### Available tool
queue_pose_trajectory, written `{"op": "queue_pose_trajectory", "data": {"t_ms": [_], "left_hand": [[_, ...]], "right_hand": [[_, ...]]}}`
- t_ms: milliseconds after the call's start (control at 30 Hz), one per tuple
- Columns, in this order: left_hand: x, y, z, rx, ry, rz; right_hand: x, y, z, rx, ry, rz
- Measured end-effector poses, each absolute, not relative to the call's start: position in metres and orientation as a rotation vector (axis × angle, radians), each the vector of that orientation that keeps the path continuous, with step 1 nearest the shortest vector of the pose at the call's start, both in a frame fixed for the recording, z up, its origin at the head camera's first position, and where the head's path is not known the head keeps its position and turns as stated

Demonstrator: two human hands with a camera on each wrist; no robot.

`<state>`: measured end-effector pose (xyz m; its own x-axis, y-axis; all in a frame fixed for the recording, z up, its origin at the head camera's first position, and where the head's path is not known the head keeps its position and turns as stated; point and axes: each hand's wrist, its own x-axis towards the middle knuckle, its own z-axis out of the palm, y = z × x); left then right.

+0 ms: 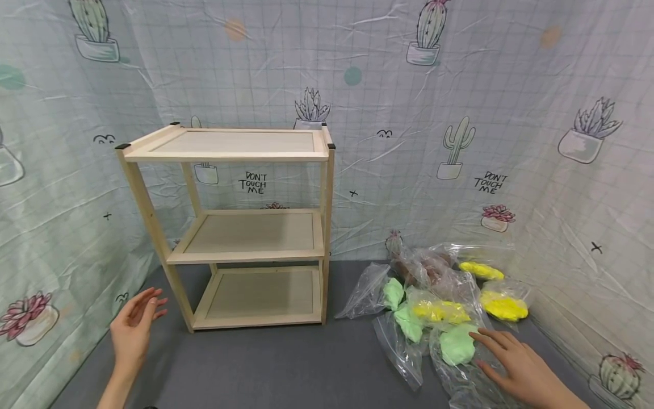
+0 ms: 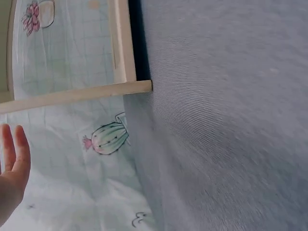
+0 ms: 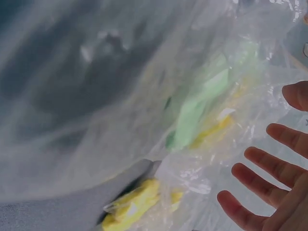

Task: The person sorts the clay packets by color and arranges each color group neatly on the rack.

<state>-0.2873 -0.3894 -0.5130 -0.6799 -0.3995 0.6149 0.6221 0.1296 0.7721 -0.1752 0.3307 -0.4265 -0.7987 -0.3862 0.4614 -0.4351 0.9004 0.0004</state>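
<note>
In the head view my left hand (image 1: 134, 329) hovers left of a three-tier wooden shelf (image 1: 245, 257), its fingers relaxed and holding nothing. The left wrist view shows a few fingers of that hand near a shelf post (image 2: 82, 95). At the right, my right hand (image 1: 518, 363) is spread over clear plastic bags. Closest to its fingertips is a light green lump (image 1: 457, 344) in a bag; whether they touch it I cannot tell. In the right wrist view the fingers (image 3: 272, 166) are parted, with yellow (image 3: 132, 207) and green (image 3: 202, 106) bagged lumps beyond.
The bag pile also holds yellow lumps (image 1: 504, 307), more green pieces (image 1: 393, 293) and brown stuff (image 1: 431, 267). A dark grey surface (image 1: 286, 369) lies under everything. Cactus-print sheeting (image 1: 388, 187) hangs close behind and on both sides.
</note>
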Motion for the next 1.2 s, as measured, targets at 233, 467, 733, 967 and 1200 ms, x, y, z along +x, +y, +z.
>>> {"op": "queue_pose_trajectory", "data": {"t_ms": [233, 467, 733, 967, 1200], "left_hand": [[-0.259, -0.344, -0.452, -0.234, -1.671, -1.710], [-0.262, -0.332, -0.444, -0.276, -1.732, -1.779], [-0.301, -0.359, -0.489, -0.221, -1.814, -1.759], [-0.321, -0.368, -0.515, -0.078, -1.894, -1.672], [-0.319, -0.364, -0.512, -0.020, -1.942, -1.635]], "right_hand": [[-0.182, 0.328, -0.435, 0.601, -2.637, 0.104], [-0.188, 0.327, -0.446, 0.694, -2.581, -0.013], [-0.200, 0.332, -0.455, 0.807, -2.493, -0.104], [-0.210, 0.338, -0.464, 0.877, -2.487, -0.136], [-0.213, 0.339, -0.469, 0.916, -2.521, -0.132]]}}
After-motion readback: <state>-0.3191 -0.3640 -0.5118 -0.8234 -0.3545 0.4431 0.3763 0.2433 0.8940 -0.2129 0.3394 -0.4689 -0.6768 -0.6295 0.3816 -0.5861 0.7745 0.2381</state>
